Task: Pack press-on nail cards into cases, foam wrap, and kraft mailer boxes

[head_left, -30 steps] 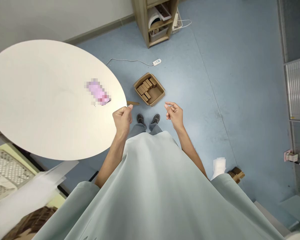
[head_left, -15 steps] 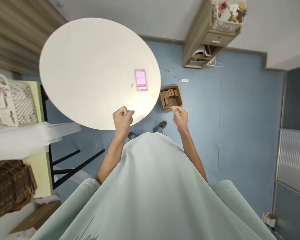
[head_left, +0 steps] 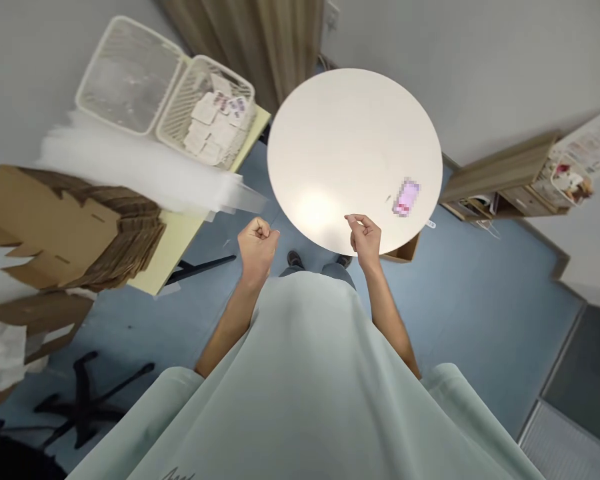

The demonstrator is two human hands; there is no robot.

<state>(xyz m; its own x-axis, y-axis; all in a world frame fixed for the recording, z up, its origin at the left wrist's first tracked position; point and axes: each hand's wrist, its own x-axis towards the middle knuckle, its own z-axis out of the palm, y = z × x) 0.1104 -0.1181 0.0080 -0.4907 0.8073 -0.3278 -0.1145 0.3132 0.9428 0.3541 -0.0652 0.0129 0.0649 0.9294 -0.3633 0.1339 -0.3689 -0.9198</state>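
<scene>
My left hand [head_left: 257, 243] is curled into a fist just off the near left edge of a round white table [head_left: 340, 133]. Nothing shows in it. My right hand [head_left: 364, 235] hovers over the table's near edge with its fingers curled and fingertips pinched together, and nothing can be made out between them. A small pink blurred object [head_left: 407, 198] lies on the table to the right of my right hand. Both forearms come out of a pale green gown.
A cardboard box [head_left: 405, 252] sits on the blue floor under the table's right edge. To the left, a yellow table [head_left: 180, 240] carries flattened cardboard [head_left: 80, 233], clear plastic sheets [head_left: 145, 170] and two white baskets [head_left: 205, 110]. A wooden shelf [head_left: 505, 180] stands at the right.
The view has swung left, so the round table now sits ahead instead of at the left. The box of blocks has slid under the table's edge. Both hands stay curled in front of me.
</scene>
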